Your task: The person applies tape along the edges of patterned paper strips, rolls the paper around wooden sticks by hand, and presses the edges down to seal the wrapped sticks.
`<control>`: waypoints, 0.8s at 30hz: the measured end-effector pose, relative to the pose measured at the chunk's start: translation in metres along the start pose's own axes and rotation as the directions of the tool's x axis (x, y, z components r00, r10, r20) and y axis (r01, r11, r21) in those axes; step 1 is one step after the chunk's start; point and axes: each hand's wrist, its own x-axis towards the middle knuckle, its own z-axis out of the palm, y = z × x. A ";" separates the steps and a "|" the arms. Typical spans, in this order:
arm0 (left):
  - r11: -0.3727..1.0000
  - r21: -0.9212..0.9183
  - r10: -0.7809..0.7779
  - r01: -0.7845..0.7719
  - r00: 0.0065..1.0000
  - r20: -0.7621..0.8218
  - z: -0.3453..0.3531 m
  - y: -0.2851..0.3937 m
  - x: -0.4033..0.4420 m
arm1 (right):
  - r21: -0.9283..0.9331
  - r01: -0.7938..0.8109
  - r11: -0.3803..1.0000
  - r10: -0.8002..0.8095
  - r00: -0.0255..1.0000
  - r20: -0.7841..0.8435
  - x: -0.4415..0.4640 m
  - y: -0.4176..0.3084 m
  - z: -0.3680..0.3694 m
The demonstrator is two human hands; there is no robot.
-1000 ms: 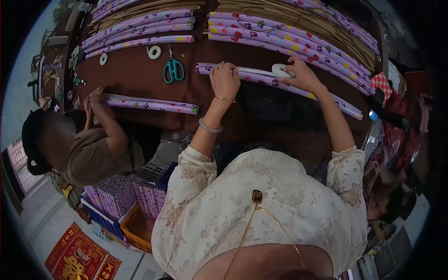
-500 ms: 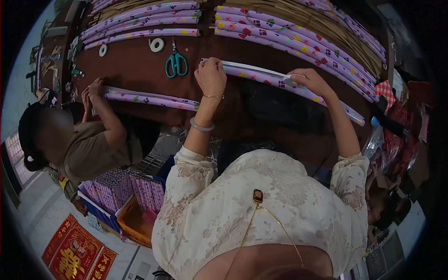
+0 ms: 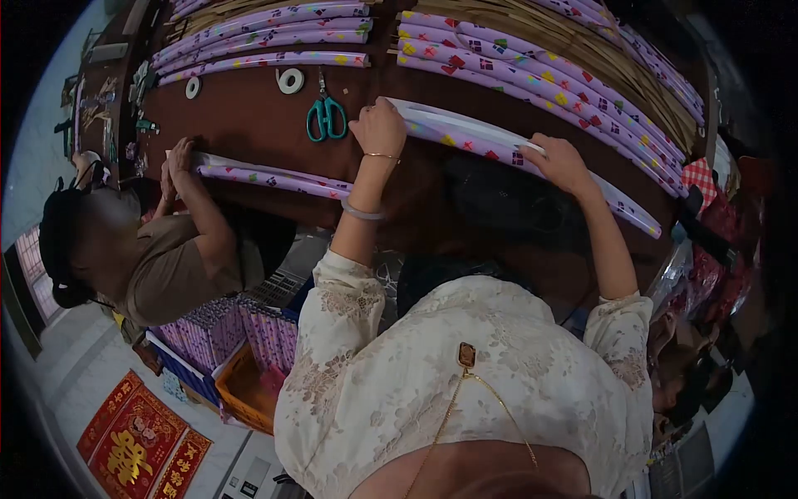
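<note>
A long tube of purple patterned wrapping paper [image 3: 474, 145] lies slantwise on the brown table before me. My left hand [image 3: 379, 129] is closed at its left end, fingertips pinching the paper's edge. Toward the right part of the tube, my right hand [image 3: 561, 164] is closed on white tape [image 3: 533, 148], mostly hidden by the fingers. A pale white band runs along the tube's upper side between both hands. Teal-handled scissors [image 3: 326, 118] lie left of my left hand, beside a white tape roll [image 3: 290, 81].
Several purple paper rolls [image 3: 532, 79] lie at the back, with brown paper strips among them. A co-worker's hands [image 3: 179, 162] hold another purple roll [image 3: 266, 176] at left. A smaller tape roll [image 3: 193, 87] lies nearby. Below stands an orange crate [image 3: 247, 387].
My right hand has shifted slightly right and down, and the tape disc seen in it is now mostly hidden. The white band looks wider. My left hand stays at the tube's left end.
</note>
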 end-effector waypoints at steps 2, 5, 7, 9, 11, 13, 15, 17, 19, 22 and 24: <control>1.000 0.027 0.001 0.000 1.000 -0.029 0.007 -0.003 0.006 | 0.006 -0.023 1.000 0.023 1.000 0.008 0.001 -0.001 0.000; 0.998 0.063 -0.007 0.012 0.997 -0.073 0.012 -0.008 0.011 | -0.010 -0.074 0.997 0.073 0.997 -0.016 0.002 -0.003 0.007; 0.997 0.074 -0.015 0.022 0.996 -0.089 0.015 -0.011 0.013 | -0.031 -0.101 0.994 0.099 0.994 -0.050 0.003 -0.007 0.012; 0.999 -0.027 -0.038 0.035 0.989 -0.144 0.019 -0.014 0.015 | -0.072 -0.100 0.992 0.089 0.987 -0.137 0.004 -0.010 0.015; 0.996 -0.072 -0.067 0.057 0.988 -0.141 0.024 -0.017 0.017 | -0.106 -0.110 0.988 0.093 0.984 -0.154 0.005 -0.011 0.019; 0.990 -0.116 -0.097 0.081 0.986 -0.135 0.027 -0.018 0.018 | -0.139 -0.121 0.983 0.097 0.981 -0.169 0.005 -0.014 0.022; 0.977 -0.197 -0.113 0.083 0.982 -0.150 0.029 -0.019 0.019 | -0.106 -0.163 0.981 0.141 0.971 -0.194 0.006 -0.020 0.023; 0.974 -0.207 -0.121 0.090 0.982 -0.144 0.033 -0.021 0.021 | -0.104 -0.190 0.976 0.165 0.964 -0.207 0.007 -0.025 0.025; 0.972 -0.217 -0.125 0.094 0.983 -0.136 0.034 -0.021 0.021 | -0.102 -0.220 0.970 0.194 0.956 -0.222 0.007 -0.027 0.026; 0.972 -0.228 -0.089 0.047 0.980 -0.178 0.032 -0.020 0.020 | -0.084 -0.248 0.965 0.222 0.946 -0.237 0.008 -0.028 0.028; 0.969 -0.242 -0.090 0.046 0.980 -0.175 0.030 -0.020 0.019 | -0.098 -0.256 0.962 0.220 0.934 -0.282 0.008 -0.026 0.032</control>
